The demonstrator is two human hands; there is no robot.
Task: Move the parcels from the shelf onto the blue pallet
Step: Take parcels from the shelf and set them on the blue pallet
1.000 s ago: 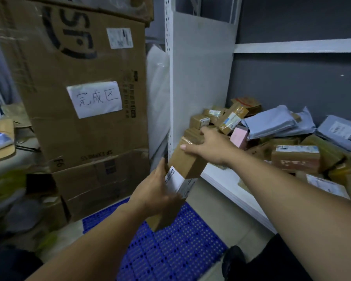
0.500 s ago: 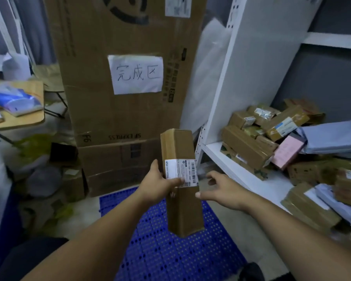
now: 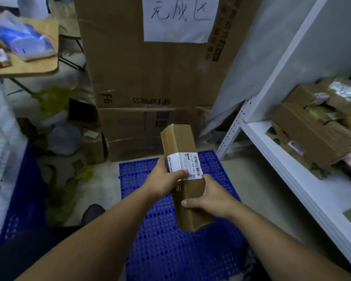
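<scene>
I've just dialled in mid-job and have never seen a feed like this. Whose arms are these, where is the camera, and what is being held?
There is no machine here. The one camera sits on a person's head and looks forward and down, so the two bare arms are that person's own. The left hand and right hand both grip one long brown parcel, held above the blue pallet on the floor. More parcels lie on the white shelf to the right. Big cardboard boxes stand behind the pallet.
</scene>
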